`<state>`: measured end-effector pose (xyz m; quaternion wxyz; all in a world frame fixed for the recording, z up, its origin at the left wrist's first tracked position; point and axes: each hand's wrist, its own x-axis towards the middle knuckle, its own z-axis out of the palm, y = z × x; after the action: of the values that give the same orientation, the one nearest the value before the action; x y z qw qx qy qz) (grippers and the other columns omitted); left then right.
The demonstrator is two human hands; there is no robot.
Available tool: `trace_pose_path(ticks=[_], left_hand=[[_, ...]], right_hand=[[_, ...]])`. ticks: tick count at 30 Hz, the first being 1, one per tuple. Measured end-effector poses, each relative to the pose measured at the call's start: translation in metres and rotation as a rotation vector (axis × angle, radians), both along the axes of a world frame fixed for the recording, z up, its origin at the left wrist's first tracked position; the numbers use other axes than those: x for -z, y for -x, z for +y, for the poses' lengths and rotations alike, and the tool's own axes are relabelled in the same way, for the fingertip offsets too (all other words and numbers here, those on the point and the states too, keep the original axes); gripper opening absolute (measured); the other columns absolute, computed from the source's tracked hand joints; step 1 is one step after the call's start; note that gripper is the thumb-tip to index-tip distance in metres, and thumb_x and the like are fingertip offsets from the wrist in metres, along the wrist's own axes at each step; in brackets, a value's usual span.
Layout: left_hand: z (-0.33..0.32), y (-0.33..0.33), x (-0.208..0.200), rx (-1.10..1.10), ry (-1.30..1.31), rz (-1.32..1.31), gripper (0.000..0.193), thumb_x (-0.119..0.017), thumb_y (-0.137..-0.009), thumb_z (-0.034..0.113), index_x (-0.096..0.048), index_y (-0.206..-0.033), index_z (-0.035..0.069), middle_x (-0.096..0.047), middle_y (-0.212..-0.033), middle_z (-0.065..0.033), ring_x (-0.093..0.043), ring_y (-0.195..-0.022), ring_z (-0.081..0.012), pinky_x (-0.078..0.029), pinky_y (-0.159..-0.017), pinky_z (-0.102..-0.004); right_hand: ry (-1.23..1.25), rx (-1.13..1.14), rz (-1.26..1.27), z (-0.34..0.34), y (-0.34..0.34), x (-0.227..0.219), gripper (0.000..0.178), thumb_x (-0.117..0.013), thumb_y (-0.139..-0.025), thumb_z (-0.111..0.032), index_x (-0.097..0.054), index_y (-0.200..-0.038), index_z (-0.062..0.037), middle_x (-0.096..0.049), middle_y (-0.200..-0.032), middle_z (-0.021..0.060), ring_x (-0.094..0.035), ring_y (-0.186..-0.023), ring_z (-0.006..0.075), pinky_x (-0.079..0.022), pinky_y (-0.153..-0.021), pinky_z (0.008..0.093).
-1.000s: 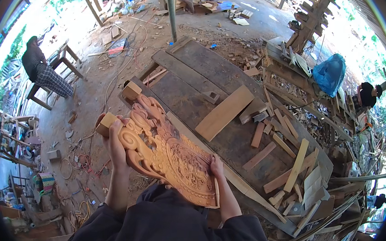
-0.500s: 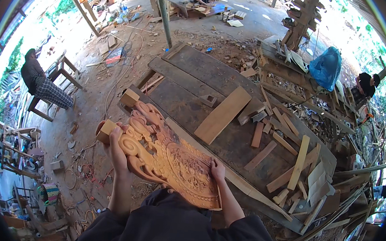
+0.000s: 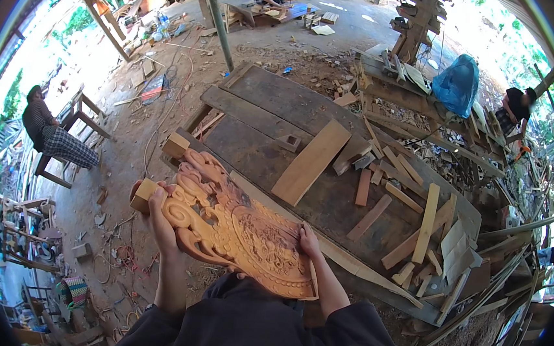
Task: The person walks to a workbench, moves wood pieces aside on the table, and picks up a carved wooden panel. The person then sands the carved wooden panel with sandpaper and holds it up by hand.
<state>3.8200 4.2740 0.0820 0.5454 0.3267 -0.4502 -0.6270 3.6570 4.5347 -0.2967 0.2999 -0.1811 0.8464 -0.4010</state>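
Our carved panel [image 3: 247,226] has slid slightly left since the earlier frame; head view has it lower centre. Left hand [image 3: 161,221] fingers curl beside a plain end block [image 3: 143,195], right hand [image 3: 309,240] fingers clasp the right edge. Carving looks mostly done to us; can't tell what's left.

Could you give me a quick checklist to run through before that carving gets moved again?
1. Left hand holding the carved panel at its left end: ok.
2. Right hand gripping the panel's right edge: ok.
3. Workbench free of loose wood: not ok; a wide plank and smaller pieces lie on it.
4. Seated person at left apart from the panel: ok.
5. Panel's underside undamaged: cannot tell; it's hidden.
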Motion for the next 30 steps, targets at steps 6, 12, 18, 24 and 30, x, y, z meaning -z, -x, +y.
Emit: trace_pose_path(ticks=[6, 12, 18, 24, 30], left_hand=[[0.0, -0.001, 0.0, 0.005, -0.042, -0.01, 0.029, -0.057, -0.091, 0.022, -0.048, -0.109, 0.001, -0.053, -0.094, -0.0071, -0.055, -0.089, -0.0168, -0.048, -0.081, -0.0308], [0.002, -0.002, 0.001, -0.003, -0.034, -0.017, 0.031, -0.057, -0.091, 0.022, -0.048, -0.111, 0.0, -0.053, -0.095, -0.0076, -0.056, -0.09, -0.0171, -0.048, -0.083, -0.0314], [-0.001, -0.004, 0.004, 0.017, -0.021, -0.017, 0.031, -0.057, -0.091, 0.023, -0.048, -0.111, 0.001, -0.054, -0.096, -0.0078, -0.056, -0.09, -0.0174, -0.048, -0.083, -0.0316], [0.0, -0.005, 0.008, 0.003, -0.043, 0.005, 0.029, -0.057, -0.091, 0.021, -0.048, -0.11, 0.001, -0.053, -0.095, -0.0073, -0.056, -0.09, -0.0171, -0.048, -0.082, -0.0312], [-0.006, -0.005, 0.01, 0.012, -0.011, 0.013, 0.028, -0.057, -0.091, 0.022, -0.049, -0.108, 0.001, -0.053, -0.092, -0.0062, -0.055, -0.088, -0.0165, -0.047, -0.082, -0.0307]], right_hand=[[-0.001, 0.027, 0.06, 0.0, -0.001, -0.003, 0.049, -0.042, -0.098, -0.033, -0.044, -0.138, -0.0043, -0.041, -0.145, 0.0175, -0.039, -0.133, 0.0337, -0.033, -0.11, 0.038], [0.021, 0.019, 0.087, 0.0, -0.001, -0.003, 0.046, -0.044, -0.097, -0.03, -0.047, -0.136, -0.0055, -0.045, -0.142, 0.0177, -0.041, -0.132, 0.0336, -0.034, -0.109, 0.0376], [0.032, 0.051, 0.094, -0.001, -0.001, -0.006, 0.044, -0.047, -0.096, -0.028, -0.051, -0.133, -0.0055, -0.047, -0.14, 0.0176, -0.045, -0.129, 0.0336, -0.037, -0.107, 0.0374], [0.05, 0.062, 0.122, -0.001, -0.002, -0.006, 0.041, -0.049, -0.095, -0.027, -0.055, -0.129, -0.0059, -0.052, -0.135, 0.0167, -0.049, -0.125, 0.0344, -0.039, -0.105, 0.038], [0.111, 0.077, 0.135, -0.001, -0.002, -0.01, 0.035, -0.053, -0.092, -0.022, -0.06, -0.123, -0.0068, -0.059, -0.126, 0.0155, -0.056, -0.117, 0.034, -0.044, -0.1, 0.0383]])
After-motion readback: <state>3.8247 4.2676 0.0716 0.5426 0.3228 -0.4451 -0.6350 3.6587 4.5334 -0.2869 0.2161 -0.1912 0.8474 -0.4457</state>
